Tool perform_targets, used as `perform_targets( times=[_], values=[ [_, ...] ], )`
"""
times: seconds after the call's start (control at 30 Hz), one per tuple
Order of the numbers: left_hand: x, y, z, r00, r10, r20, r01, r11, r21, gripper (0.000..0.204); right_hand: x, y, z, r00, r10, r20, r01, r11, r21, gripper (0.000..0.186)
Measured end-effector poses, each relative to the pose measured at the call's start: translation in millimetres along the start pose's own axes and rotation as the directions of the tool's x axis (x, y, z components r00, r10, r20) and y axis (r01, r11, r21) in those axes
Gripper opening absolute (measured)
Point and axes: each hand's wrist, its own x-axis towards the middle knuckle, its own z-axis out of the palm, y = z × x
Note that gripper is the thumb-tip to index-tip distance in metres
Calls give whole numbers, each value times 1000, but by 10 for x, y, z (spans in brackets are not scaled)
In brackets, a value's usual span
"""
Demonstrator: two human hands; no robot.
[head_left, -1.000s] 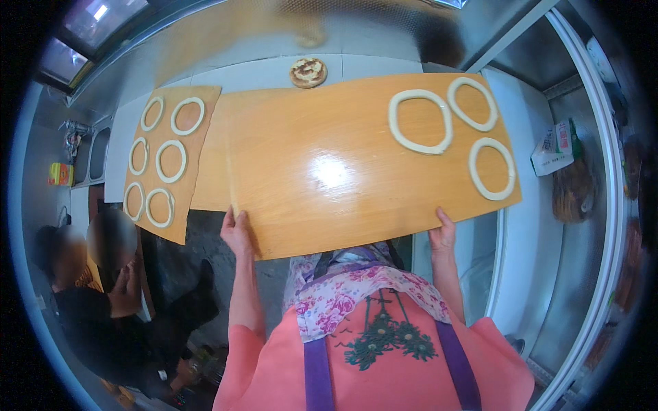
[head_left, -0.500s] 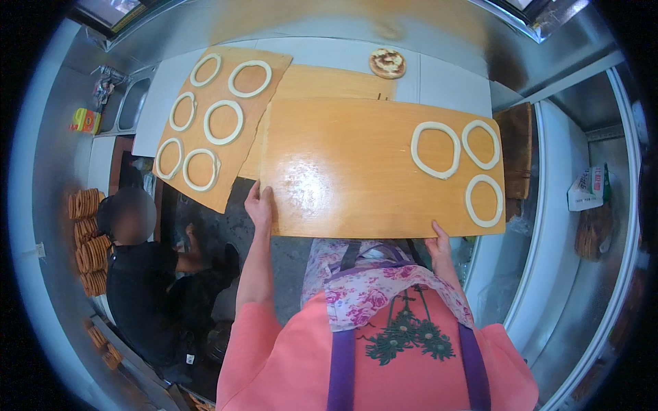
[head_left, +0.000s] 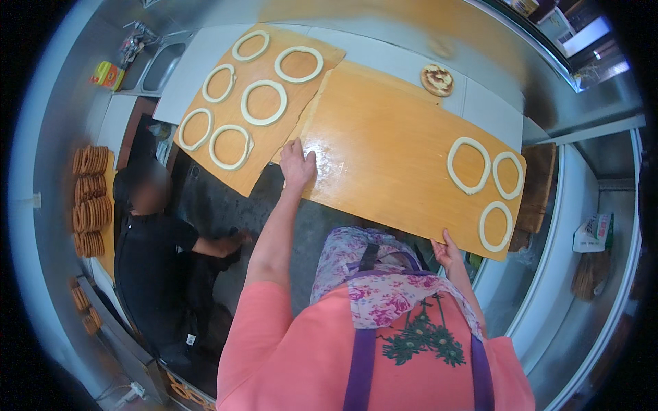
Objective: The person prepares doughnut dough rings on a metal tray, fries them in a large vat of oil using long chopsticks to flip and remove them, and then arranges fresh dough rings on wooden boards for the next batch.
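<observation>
A wide wooden board point(head_left: 391, 151) spans the counter before me, with three pale dough rings at its right end; one dough ring point(head_left: 469, 165) lies farthest in. My left hand point(head_left: 298, 164) grips the board's near left corner, fingers over the top. At the near edge toward the right, my right hand point(head_left: 447, 252) holds the board with the thumb up and the other fingers partly hidden beneath. Left of it, a second wooden board point(head_left: 274, 61) carries several dough rings, such as a nearer dough ring point(head_left: 231, 146). The two boards' edges meet or overlap slightly.
A round browned flatbread point(head_left: 437, 80) sits on the white counter point(head_left: 493, 106) behind the board. At left are a sink point(head_left: 163, 65), a yellow container point(head_left: 107, 74) and stacked brown baked rings point(head_left: 91, 207). A co-worker in black point(head_left: 151, 260) is low at my left.
The held board has moved farther from me over the counter, covering more of the board behind it. My left hand has shifted onto its corner. The whole view has turned slightly.
</observation>
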Motion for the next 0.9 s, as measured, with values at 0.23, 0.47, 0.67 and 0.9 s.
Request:
perform_targets(
  times=[0.23,0.47,0.67,0.9],
  values=[
    [-417,-205,-323,733,-443,-516,350,896,-272,44,29,57,73,998,-59,-29,61,995,78,27],
    [-629,-1397,-448,402,-909,113,303,16,-953,29,-88,60,215,997,-76,33,74,995,63,32],
    [-507,-1427,-451,438,-873,214,322,-70,-944,22,-9,-20,98,998,-68,6,67,996,66,32],
    [-457,-1140,-487,409,-885,221,248,-125,-961,18,-115,-28,183,982,-186,-25,187,982,26,33]
  ],
)
